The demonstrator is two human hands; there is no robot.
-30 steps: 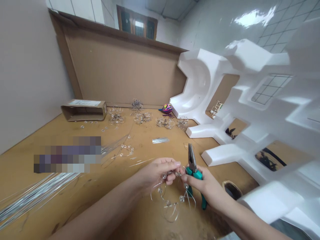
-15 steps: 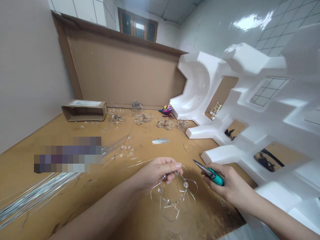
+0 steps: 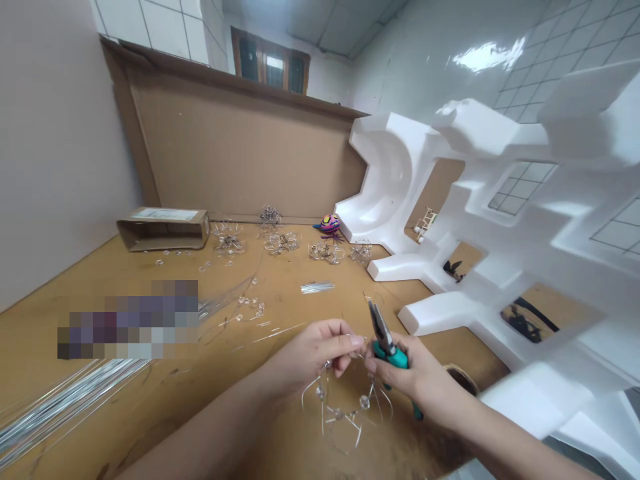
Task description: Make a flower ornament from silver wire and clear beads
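Observation:
Between thumb and fingers, my left hand (image 3: 327, 348) pinches the top of a beaded wire ring (image 3: 339, 414). Clear round beads sit along the ring, and loose wire loops and ends stick out from it. Green-handled pliers (image 3: 390, 353) lie in my right hand (image 3: 413, 370), with their grey jaws pointing up and away. The fingertips of that hand are close against the ring's upper right side; whether they also grip its wire I cannot tell.
Several beaded wire pieces (image 3: 283, 243) stand at the back beside an open cardboard box (image 3: 165, 230) and a colourful toy (image 3: 329, 225). Short cut wires (image 3: 317, 288) lie mid-table, a long wire bundle (image 3: 75, 393) at left. White foam packing (image 3: 435, 313) borders the right.
My right hand has moved left with the pliers, up to the beaded ring. The pliers' jaws now point more upward. My left hand keeps its pinch on the ring.

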